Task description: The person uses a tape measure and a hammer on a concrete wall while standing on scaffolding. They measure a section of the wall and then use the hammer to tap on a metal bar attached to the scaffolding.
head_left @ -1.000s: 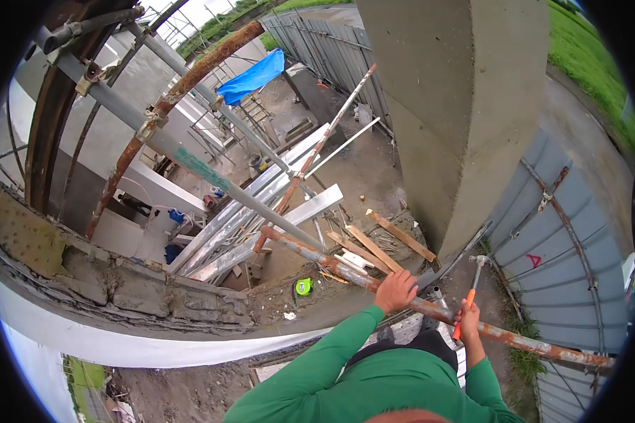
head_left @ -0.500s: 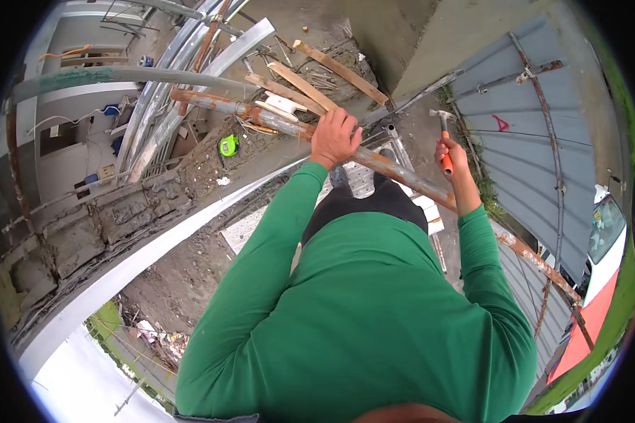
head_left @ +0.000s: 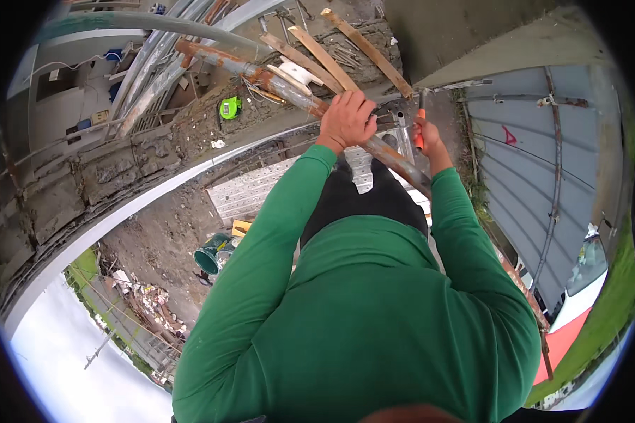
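Note:
My left hand [head_left: 348, 118] is closed over a rusty metal pipe [head_left: 289, 90] that runs slantwise in front of my body. The fingers wrap its upper side, next to the ends of some wooden planks [head_left: 322, 56]. To the right, beyond the pipe, my right hand [head_left: 430, 139] grips a hammer [head_left: 421, 121] by its orange handle. The hammer stands roughly upright, its head away from me near the grey wall ledge and hard to make out. A white spool-like piece [head_left: 301, 73] lies on the ledge left of my left hand.
A bright green tape measure [head_left: 230, 108] rests on the rough concrete ledge [head_left: 148, 151]. Perforated metal planking [head_left: 250, 189] and a green bucket [head_left: 207, 261] are below. Grey corrugated sheeting [head_left: 518, 162] stands at right, metal bars [head_left: 152, 92] at upper left.
My right hand has brought the hammer left, closer to my left hand. The left hand stays on the pipe. The view has tilted, and the bucket below now shows.

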`<state>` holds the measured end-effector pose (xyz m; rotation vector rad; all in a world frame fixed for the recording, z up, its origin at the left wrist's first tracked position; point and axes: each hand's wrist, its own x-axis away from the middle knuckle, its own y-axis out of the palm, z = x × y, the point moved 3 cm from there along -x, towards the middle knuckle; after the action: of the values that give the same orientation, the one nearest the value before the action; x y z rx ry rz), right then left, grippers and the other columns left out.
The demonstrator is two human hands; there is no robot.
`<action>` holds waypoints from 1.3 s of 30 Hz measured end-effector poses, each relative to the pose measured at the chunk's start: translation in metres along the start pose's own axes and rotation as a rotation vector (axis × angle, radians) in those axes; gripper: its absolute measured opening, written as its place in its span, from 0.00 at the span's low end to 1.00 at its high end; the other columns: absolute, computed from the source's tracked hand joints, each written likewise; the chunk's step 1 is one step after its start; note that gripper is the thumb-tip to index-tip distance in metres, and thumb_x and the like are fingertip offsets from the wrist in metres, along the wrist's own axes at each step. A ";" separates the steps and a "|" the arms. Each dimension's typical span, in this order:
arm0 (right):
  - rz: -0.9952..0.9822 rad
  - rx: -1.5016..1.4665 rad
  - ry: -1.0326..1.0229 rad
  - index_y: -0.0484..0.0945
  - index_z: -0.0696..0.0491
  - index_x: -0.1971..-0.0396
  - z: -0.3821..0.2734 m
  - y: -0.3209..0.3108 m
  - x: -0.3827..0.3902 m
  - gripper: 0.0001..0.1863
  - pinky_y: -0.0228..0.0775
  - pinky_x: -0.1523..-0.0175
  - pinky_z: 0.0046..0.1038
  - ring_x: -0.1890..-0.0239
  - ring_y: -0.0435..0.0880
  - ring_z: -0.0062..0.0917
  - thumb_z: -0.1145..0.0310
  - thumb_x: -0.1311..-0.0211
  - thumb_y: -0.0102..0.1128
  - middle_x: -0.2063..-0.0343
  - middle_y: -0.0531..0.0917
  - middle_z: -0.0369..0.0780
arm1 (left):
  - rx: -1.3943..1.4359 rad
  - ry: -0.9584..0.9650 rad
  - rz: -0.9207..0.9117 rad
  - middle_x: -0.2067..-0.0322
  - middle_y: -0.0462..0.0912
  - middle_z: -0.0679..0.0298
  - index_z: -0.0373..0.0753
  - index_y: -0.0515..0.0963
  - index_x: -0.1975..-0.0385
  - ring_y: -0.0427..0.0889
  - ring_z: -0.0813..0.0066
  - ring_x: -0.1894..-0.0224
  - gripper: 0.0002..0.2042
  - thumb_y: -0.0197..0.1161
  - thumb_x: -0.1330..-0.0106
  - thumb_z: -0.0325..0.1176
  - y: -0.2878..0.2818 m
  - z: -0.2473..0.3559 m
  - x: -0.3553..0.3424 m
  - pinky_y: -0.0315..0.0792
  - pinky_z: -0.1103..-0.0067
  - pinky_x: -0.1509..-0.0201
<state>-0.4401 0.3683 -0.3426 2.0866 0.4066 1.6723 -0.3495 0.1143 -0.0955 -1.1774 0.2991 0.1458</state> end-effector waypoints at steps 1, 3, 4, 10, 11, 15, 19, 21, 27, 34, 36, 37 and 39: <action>0.289 0.078 -0.194 0.66 0.47 0.65 0.004 0.034 0.022 0.10 0.63 0.79 0.23 0.83 0.66 0.16 0.63 0.23 0.56 0.80 0.70 0.30 | -0.032 -0.035 -0.026 0.63 0.75 0.62 0.45 0.80 0.61 0.77 0.60 0.57 0.12 0.67 0.43 0.39 0.000 0.000 0.006 0.69 0.65 0.56; 0.229 -0.188 -0.305 0.66 0.46 0.65 -0.029 -0.009 0.031 0.10 0.64 0.78 0.23 0.82 0.67 0.15 0.63 0.22 0.54 0.80 0.68 0.30 | -0.046 -0.025 -0.038 0.62 0.76 0.62 0.45 0.80 0.60 0.77 0.60 0.57 0.13 0.67 0.43 0.39 -0.004 0.007 -0.001 0.69 0.65 0.56; 0.249 -0.263 -0.373 0.65 0.47 0.64 -0.052 -0.035 0.041 0.10 0.65 0.78 0.23 0.82 0.67 0.16 0.62 0.22 0.53 0.79 0.68 0.30 | -0.030 -0.013 -0.039 0.62 0.76 0.62 0.45 0.80 0.59 0.77 0.60 0.57 0.13 0.67 0.42 0.39 -0.001 0.005 -0.003 0.69 0.65 0.56; 0.956 -0.189 -0.885 0.63 0.50 0.56 -0.117 -0.073 0.103 0.11 0.71 0.76 0.31 0.79 0.72 0.23 0.60 0.20 0.50 0.70 0.72 0.37 | -0.017 -0.016 -0.035 0.62 0.75 0.62 0.45 0.80 0.57 0.77 0.60 0.57 0.14 0.67 0.42 0.39 0.003 0.000 0.002 0.69 0.65 0.56; 1.189 -0.105 -0.887 0.63 0.51 0.55 -0.107 -0.073 0.081 0.10 0.72 0.75 0.33 0.79 0.72 0.24 0.61 0.21 0.50 0.70 0.72 0.37 | -0.018 -0.006 -0.041 0.62 0.75 0.62 0.45 0.80 0.58 0.77 0.60 0.57 0.13 0.66 0.42 0.39 0.003 0.001 0.000 0.69 0.66 0.55; 1.113 0.337 -0.465 0.65 0.51 0.57 0.002 -0.027 -0.019 0.08 0.69 0.78 0.28 0.82 0.71 0.25 0.64 0.21 0.50 0.76 0.71 0.35 | -0.034 0.016 -0.062 0.62 0.75 0.62 0.45 0.81 0.57 0.77 0.60 0.57 0.13 0.66 0.42 0.38 -0.001 0.005 -0.006 0.69 0.66 0.55; 0.302 -0.323 -0.304 0.68 0.47 0.67 -0.066 -0.057 0.039 0.08 0.64 0.81 0.20 0.84 0.68 0.16 0.66 0.22 0.51 0.82 0.68 0.30 | -0.035 0.006 -0.036 0.62 0.75 0.62 0.45 0.81 0.56 0.77 0.61 0.58 0.15 0.67 0.43 0.38 0.001 0.002 0.001 0.69 0.66 0.55; 0.439 -0.364 -0.499 0.66 0.47 0.69 -0.120 -0.086 0.097 0.11 0.64 0.80 0.21 0.84 0.66 0.15 0.66 0.20 0.49 0.81 0.67 0.28 | -0.037 -0.004 -0.037 0.62 0.75 0.63 0.45 0.81 0.56 0.77 0.61 0.58 0.15 0.67 0.43 0.38 0.002 0.003 0.005 0.69 0.66 0.56; 1.295 -0.165 -0.878 0.61 0.61 0.49 -0.132 -0.058 0.144 0.17 0.82 0.73 0.42 0.75 0.85 0.42 0.62 0.21 0.46 0.64 0.82 0.53 | -0.040 -0.032 -0.050 0.62 0.76 0.63 0.46 0.82 0.55 0.77 0.61 0.57 0.16 0.67 0.43 0.38 0.004 0.002 0.001 0.69 0.66 0.56; 0.400 -0.223 -0.298 0.67 0.51 0.64 -0.049 -0.054 0.022 0.08 0.67 0.79 0.23 0.83 0.69 0.21 0.65 0.22 0.49 0.80 0.69 0.31 | -0.040 -0.019 -0.062 0.62 0.75 0.62 0.44 0.81 0.54 0.77 0.61 0.58 0.16 0.67 0.43 0.38 0.003 0.001 0.000 0.69 0.66 0.56; 0.242 -0.339 -0.245 0.68 0.48 0.68 -0.079 -0.084 0.065 0.10 0.64 0.80 0.20 0.84 0.66 0.13 0.65 0.21 0.50 0.83 0.67 0.27 | -0.026 -0.015 -0.053 0.62 0.75 0.63 0.44 0.81 0.54 0.77 0.61 0.58 0.16 0.67 0.43 0.38 0.002 0.002 0.005 0.69 0.66 0.57; 0.318 -0.299 -0.376 0.67 0.48 0.66 -0.097 -0.103 0.088 0.09 0.65 0.80 0.20 0.84 0.67 0.14 0.65 0.21 0.50 0.81 0.68 0.28 | -0.024 -0.012 -0.039 0.62 0.75 0.63 0.44 0.81 0.54 0.77 0.61 0.58 0.16 0.67 0.43 0.38 0.002 0.001 0.002 0.69 0.66 0.57; 0.566 -0.262 -0.704 0.65 0.50 0.63 -0.124 -0.132 0.125 0.09 0.66 0.79 0.24 0.82 0.67 0.17 0.63 0.20 0.49 0.77 0.69 0.31 | -0.035 -0.005 -0.033 0.62 0.75 0.63 0.44 0.81 0.54 0.77 0.61 0.59 0.16 0.67 0.43 0.38 0.004 0.001 0.000 0.69 0.66 0.57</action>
<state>-0.5264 0.5614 -0.2815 2.5206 -0.6360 1.0211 -0.3506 0.1162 -0.0987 -1.2155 0.2737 0.1252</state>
